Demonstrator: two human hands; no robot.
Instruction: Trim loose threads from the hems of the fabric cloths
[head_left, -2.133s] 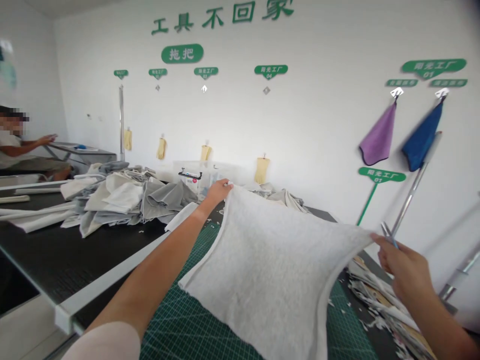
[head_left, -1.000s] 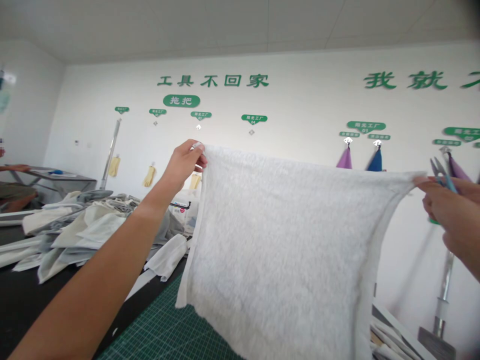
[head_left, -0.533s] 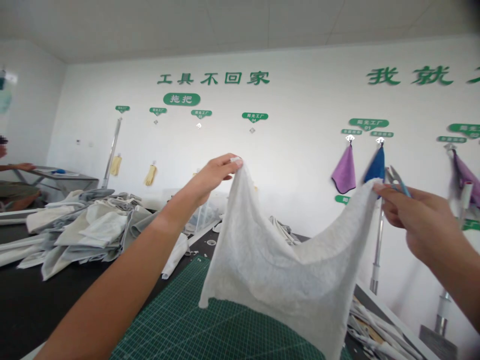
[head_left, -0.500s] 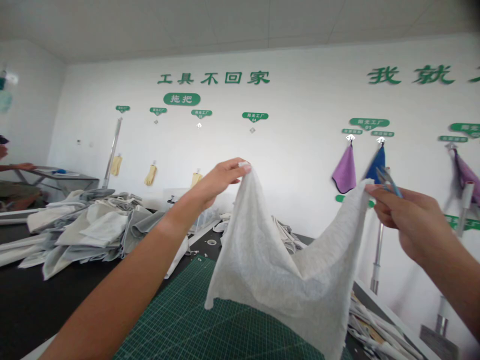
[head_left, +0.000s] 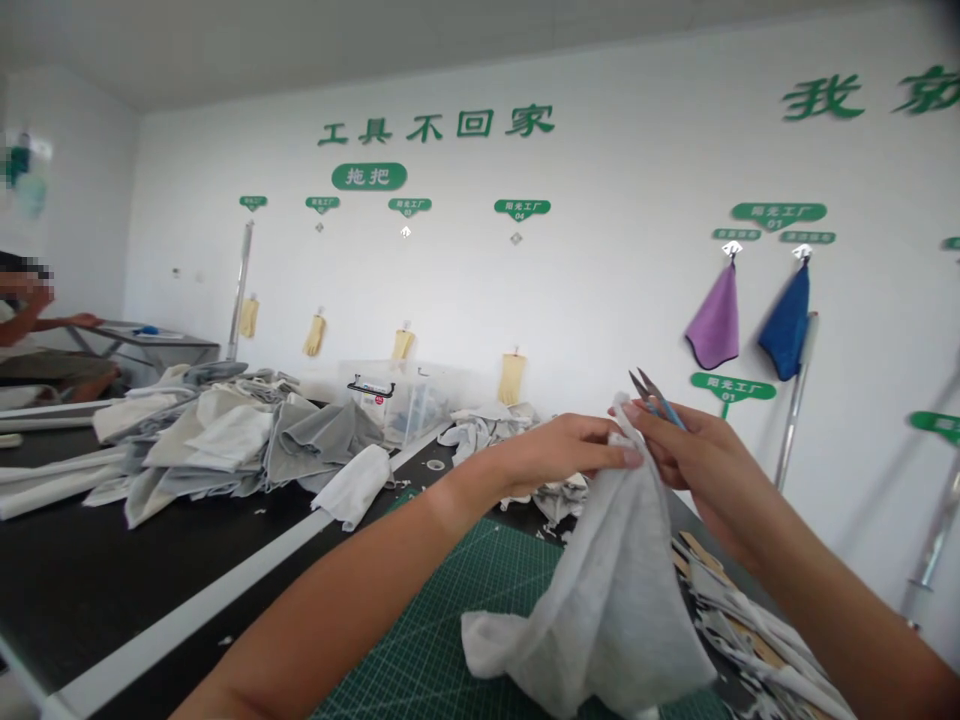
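A whitish-grey cloth (head_left: 600, 590) hangs in folds from both my hands, its lower part over the green cutting mat (head_left: 442, 610). My left hand (head_left: 577, 448) pinches the cloth's upper edge between thumb and fingers. Close beside it, my right hand (head_left: 682, 440) grips another part of that edge. The same hand holds small scissors (head_left: 651, 392) with a blue handle, their metal blades pointing up and to the left, clear of the cloth. Part of the handle is hidden in the right hand.
A large heap of grey and white cloths (head_left: 217, 440) covers the table's left side. Fabric strips (head_left: 757, 620) lie at the right edge. A clear plastic box (head_left: 405, 395) stands at the back. A person (head_left: 37, 340) sits at the far left.
My hands have come together from wide apart, the left moving right and the right moving left and slightly down. The cloth, spread between them before, now hangs gathered. The view has shifted.
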